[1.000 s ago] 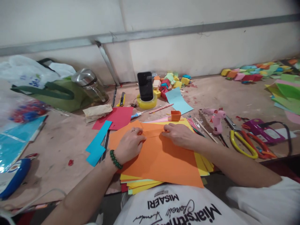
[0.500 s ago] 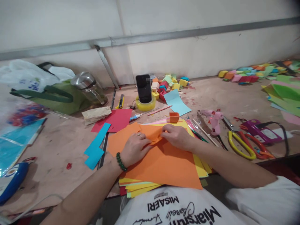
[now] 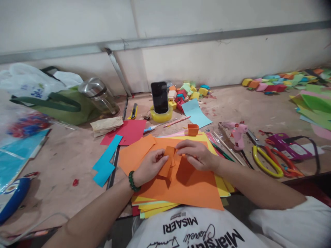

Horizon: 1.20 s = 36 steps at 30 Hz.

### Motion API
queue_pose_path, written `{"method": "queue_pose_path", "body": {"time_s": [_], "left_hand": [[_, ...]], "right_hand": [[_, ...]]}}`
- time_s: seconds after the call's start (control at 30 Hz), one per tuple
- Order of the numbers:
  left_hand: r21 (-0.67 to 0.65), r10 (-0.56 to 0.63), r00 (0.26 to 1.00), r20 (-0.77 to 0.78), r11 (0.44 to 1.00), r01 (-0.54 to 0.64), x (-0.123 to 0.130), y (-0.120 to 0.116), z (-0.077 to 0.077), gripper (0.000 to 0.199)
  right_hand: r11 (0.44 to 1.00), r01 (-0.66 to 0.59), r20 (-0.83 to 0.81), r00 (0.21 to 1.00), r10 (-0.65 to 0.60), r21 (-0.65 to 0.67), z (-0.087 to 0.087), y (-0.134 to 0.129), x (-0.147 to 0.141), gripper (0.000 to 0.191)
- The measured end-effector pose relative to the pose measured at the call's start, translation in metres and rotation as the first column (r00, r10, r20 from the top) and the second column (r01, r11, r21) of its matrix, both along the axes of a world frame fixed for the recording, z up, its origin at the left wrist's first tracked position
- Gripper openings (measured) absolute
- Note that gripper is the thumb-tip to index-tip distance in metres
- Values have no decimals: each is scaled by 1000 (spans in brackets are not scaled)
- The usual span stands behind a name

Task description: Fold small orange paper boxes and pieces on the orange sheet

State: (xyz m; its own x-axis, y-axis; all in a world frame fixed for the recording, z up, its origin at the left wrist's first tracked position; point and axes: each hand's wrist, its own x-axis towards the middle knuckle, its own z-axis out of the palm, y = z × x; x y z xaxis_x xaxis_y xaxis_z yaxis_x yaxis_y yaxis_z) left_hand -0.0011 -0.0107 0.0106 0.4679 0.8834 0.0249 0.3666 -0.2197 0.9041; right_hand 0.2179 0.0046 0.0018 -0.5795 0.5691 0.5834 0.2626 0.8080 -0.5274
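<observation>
My left hand (image 3: pixel 150 166), a green bead bracelet at its wrist, pinches a small folded orange paper piece (image 3: pixel 167 164) between thumb and fingers. Close to the right edge of that piece is my right hand (image 3: pixel 194 154), its fingers bent and partly apart; whether its fingertips touch the paper is hard to tell. Beneath both hands lies a large orange sheet (image 3: pixel 191 189) on top of a stack of yellow and green sheets (image 3: pixel 155 206). A small folded orange box piece (image 3: pixel 193 130) stands just beyond the stack.
A phone (image 3: pixel 159 97) leans in a yellow tape roll (image 3: pixel 161 114), beside folded paper cubes (image 3: pixel 194 93). Blue strips (image 3: pixel 104 168) and a red sheet (image 3: pixel 133 131) lie left. A pink glue gun (image 3: pixel 238 134) and yellow-red scissors (image 3: pixel 269 163) lie right. A glass jug (image 3: pixel 99 96) stands back left.
The small orange piece has been lifted and turned upright in my left hand. My right hand's fingers have spread and moved slightly away from it.
</observation>
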Motion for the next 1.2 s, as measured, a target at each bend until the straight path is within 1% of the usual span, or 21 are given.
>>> {"method": "queue_pose_path", "body": {"time_s": [0.07, 0.13, 0.2, 0.27, 0.3, 0.33, 0.4, 0.43, 0.47, 0.53, 0.57, 0.6, 0.67, 0.73, 0.77, 0.83, 0.93, 1.0, 1.07, 1.13, 1.2], "left_hand": [[51, 45, 999, -17, 998, -44, 1, 0, -2, 35], [80, 68, 997, -29, 995, -65, 1, 1, -6, 34], [90, 84, 996, -33, 993, -80, 1, 2, -10, 31], [107, 114, 992, -49, 988, -109, 0, 1, -14, 24], [133, 138, 988, -74, 983, -128, 0, 0, -15, 22], [178, 165, 980, -114, 974, -143, 0, -2, -16, 28], [330, 222, 950, -218, 933, -142, 1, -6, -17, 55], [422, 249, 931, -267, 899, -119, 2, -8, -18, 66], [509, 274, 911, -308, 857, -86, 2, -9, -18, 73], [644, 320, 873, -369, 765, -8, 3, -11, -18, 75], [686, 335, 856, -393, 727, 30, 3, -11, -18, 75], [712, 345, 842, -415, 700, 64, 2, -11, -18, 74], [729, 351, 823, -447, 676, 108, 1, -10, -18, 75], [720, 341, 820, -460, 684, 119, 1, -10, -17, 73], [704, 322, 828, -460, 700, 120, 1, -11, -17, 70], [647, 245, 862, -444, 753, 119, 1, -12, -16, 66], [522, 137, 919, -369, 849, 83, 2, -14, -14, 67], [447, 122, 940, -318, 894, 35, 1, -13, -13, 67], [367, 119, 954, -276, 930, -11, -2, -12, -12, 63], [280, 111, 967, -228, 959, -44, -4, -10, -11, 59], [207, 102, 981, -167, 976, -67, -5, -8, -10, 55]], "right_hand": [[979, 60, -35, 997, -68, -196, 2, -1, -4, 13], [915, 102, -71, 988, -141, -391, -1, -2, -10, 9], [835, 79, -134, 975, -179, -545, -5, -2, -15, 15], [769, 5, -217, 958, -186, -639, -7, -1, -18, 21], [742, -35, -255, 949, -186, -670, -8, -1, -19, 23], [716, -71, -286, 940, -184, -694, -8, -1, -20, 25], [673, -116, -317, 930, -184, -731, -7, 0, -20, 27], [656, -127, -322, 928, -187, -744, -6, 0, -20, 27], [643, -133, -326, 926, -190, -754, -6, 0, -21, 28], [638, -132, -331, 922, -203, -758, -7, 0, -21, 27], [644, -126, -330, 921, -207, -754, -7, 0, -21, 27], [655, -116, -327, 922, -209, -747, -8, 0, -21, 26], [679, -92, -313, 926, -210, -728, -9, -1, -21, 23], [704, -75, -300, 933, -201, -706, -9, -2, -21, 22], [720, -72, -296, 936, -191, -690, -8, -2, -20, 22], [752, -73, -284, 946, -155, -655, -6, -3, -19, 23], [790, -86, -261, 961, -96, -607, -5, -4, -16, 26], [804, -77, -247, 965, -88, -589, -4, -4, -15, 28], [813, -46, -236, 965, -113, -581, -5, -3, -14, 28], [812, -10, -225, 963, -149, -584, -5, -2, -14, 29], [806, 9, -209, 964, -165, -592, -4, -2, -14, 30]]}}
